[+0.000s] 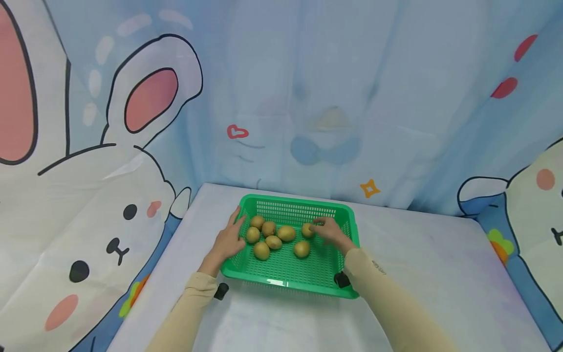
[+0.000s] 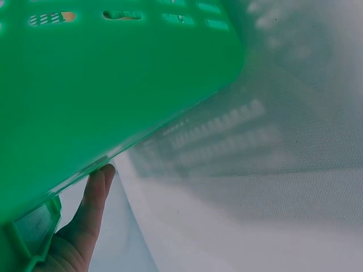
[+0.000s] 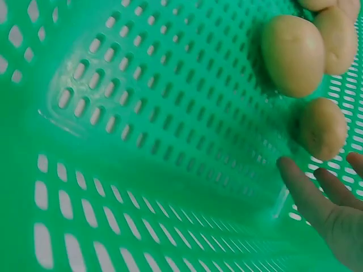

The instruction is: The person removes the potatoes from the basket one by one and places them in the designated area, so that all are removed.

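Green basket rim (image 1: 303, 286) wide around potatoes (image 1: 287, 233)

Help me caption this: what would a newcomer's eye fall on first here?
Most likely the bright green basket on the white table, its potatoes mostly gathered toward the left. Next, perhaps, the large cartoon rabbit on the far-left backdrop. Then the left hand at the basket's left rim and the right hand inside its right side.

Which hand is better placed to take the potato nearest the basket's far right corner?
Probably the right hand, close to that potato; the left hand is at the opposite side of the basket.
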`<control>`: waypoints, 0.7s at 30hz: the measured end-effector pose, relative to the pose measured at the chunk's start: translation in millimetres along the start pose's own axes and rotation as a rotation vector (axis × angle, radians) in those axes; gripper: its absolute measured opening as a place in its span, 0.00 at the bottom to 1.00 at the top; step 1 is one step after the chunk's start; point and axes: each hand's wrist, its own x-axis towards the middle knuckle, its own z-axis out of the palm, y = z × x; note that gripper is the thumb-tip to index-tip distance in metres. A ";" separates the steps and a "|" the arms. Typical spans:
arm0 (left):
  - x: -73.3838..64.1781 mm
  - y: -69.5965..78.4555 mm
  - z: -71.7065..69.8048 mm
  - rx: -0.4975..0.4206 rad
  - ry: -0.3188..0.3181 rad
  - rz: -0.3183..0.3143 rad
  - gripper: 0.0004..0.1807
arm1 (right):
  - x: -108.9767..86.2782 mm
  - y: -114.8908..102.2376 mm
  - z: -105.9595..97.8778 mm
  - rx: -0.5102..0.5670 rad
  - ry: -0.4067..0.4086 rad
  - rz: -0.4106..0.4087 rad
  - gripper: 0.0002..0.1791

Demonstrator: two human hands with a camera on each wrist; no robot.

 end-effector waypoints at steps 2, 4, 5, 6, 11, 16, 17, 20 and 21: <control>0.1 -0.6 0.4 0.001 0.002 0.001 0.42 | 0.7 1.9 4.1 0.022 -0.005 0.007 0.29; 0.1 -1.4 1.0 0.000 0.009 0.002 0.42 | 0.8 2.5 7.3 0.034 -0.003 0.005 0.28; 0.3 -1.6 1.2 -0.001 0.012 0.001 0.42 | 1.1 2.6 8.5 0.033 0.006 0.002 0.28; 0.5 -1.8 1.5 -0.001 0.016 0.000 0.42 | 1.6 2.4 9.6 0.033 0.013 -0.005 0.28; 1.3 -1.5 3.9 -0.016 0.023 -0.005 0.42 | 6.3 4.8 14.2 0.053 0.093 -0.007 0.27; 1.9 2.0 4.8 -0.022 0.029 -0.011 0.41 | 10.2 8.6 19.1 0.076 0.195 -0.024 0.24; 1.6 2.3 4.4 -0.021 0.033 -0.012 0.41 | 10.9 8.8 20.1 0.074 0.206 -0.029 0.24; 0.2 1.5 2.5 -0.015 0.035 -0.020 0.41 | 13.3 8.2 23.4 0.074 0.218 -0.037 0.23; -0.3 0.6 2.0 -0.013 0.036 -0.020 0.41 | 14.0 7.9 24.6 0.073 0.220 -0.038 0.23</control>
